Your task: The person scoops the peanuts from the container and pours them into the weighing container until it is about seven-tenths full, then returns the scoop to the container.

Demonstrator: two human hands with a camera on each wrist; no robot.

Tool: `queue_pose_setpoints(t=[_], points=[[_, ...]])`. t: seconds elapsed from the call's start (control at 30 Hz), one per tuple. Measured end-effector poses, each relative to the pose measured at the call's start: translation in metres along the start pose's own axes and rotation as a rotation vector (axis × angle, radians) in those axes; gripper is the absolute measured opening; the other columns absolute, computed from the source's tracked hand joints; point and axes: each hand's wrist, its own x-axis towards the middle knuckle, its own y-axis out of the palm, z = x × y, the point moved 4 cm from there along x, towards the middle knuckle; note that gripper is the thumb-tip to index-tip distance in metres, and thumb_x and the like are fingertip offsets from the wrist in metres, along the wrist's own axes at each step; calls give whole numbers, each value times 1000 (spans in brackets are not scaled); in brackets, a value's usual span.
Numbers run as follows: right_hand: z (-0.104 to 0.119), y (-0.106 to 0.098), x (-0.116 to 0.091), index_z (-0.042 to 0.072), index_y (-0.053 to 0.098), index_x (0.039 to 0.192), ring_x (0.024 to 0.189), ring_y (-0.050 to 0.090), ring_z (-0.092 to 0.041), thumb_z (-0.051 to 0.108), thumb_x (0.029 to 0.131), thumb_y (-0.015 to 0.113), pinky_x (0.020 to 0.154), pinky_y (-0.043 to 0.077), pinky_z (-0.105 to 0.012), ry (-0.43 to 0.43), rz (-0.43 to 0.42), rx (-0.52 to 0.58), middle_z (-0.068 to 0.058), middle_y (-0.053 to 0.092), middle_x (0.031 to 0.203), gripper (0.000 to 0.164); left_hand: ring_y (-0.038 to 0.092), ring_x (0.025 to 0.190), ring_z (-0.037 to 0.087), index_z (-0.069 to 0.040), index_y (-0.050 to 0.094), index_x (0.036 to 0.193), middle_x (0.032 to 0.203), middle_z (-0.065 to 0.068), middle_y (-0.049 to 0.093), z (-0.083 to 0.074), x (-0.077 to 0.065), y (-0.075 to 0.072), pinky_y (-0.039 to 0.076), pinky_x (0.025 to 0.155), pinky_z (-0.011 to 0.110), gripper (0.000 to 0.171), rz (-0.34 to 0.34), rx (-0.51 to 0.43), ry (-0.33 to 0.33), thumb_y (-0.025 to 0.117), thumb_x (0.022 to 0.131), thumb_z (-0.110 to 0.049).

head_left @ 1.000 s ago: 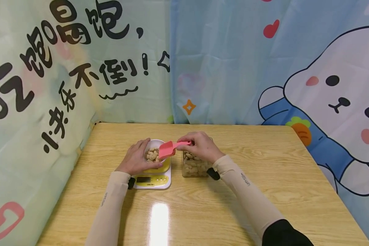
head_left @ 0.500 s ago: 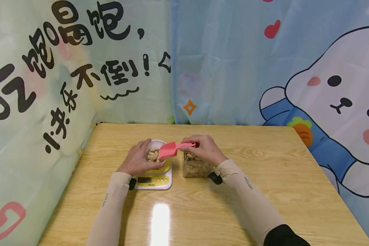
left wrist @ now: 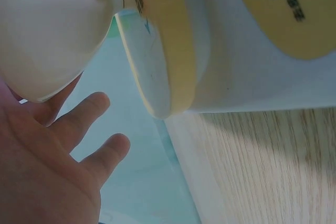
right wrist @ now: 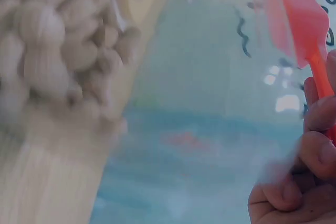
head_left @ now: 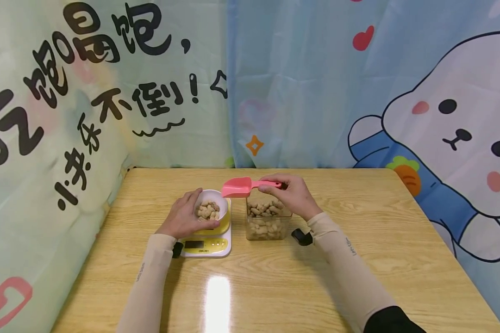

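Observation:
My left hand [head_left: 185, 217] grips a small white bowl [head_left: 216, 198] from its left side, fingers at the far rim and thumb at the near one. Peanuts [head_left: 208, 211] lie inside the bowl, which is over the yellow and white kitchen scale [head_left: 225, 252]; whether it touches the platform I cannot tell. In the left wrist view two fingers [left wrist: 86, 111] stick out below the bowl. My right hand [head_left: 293, 194] pinches the handle of a pink scoop [head_left: 237, 187], held level above the table. Nothing shows in the scoop.
A clear square container [head_left: 266, 236] of peanuts in their shells stands right of the scale, below my right hand. The wooden table [head_left: 358, 240] ends at a printed curtain [head_left: 296, 92] behind, with another hanging along its left side.
My right hand has drawn the scoop up and right, away from the bowl, and the container's contents are more exposed. My left hand stays on the bowl.

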Motion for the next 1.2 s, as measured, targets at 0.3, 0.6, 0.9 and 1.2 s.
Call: queue_pose_setpoints(t=[0.3,0.6,0.9,1.2], points=[[-8,-39,-13,8,73,124,63,43,-21,23,96,73,54,36,-28,51,-40,-59,-11,71,96,32,39,140,42,-12,26,161,156,18,37,-1,-1,-2,35,112,59,123,-1,-12,9,76,69,-76],[-20,-63,-25,13,76,120,77,58,-31,34,93,76,62,49,-29,54,31,-158,-8,70,115,34,39,140,41,-15,26,161,156,17,38,-2,-2,-4,37,111,58,123,4,-23,-6,76,68,-77],[-24,-59,-21,17,80,105,74,59,-17,35,91,78,63,51,-31,-15,179,-367,2,74,98,23,36,142,41,-15,27,161,158,16,36,-3,-3,-4,35,112,59,121,10,-30,-17,79,69,-73],[-20,-49,-17,17,80,105,71,56,-17,30,90,79,61,49,-31,-14,199,-397,3,73,95,20,37,140,42,-15,26,161,156,16,38,-2,-3,-3,36,110,60,123,7,-41,-13,78,68,-75]])
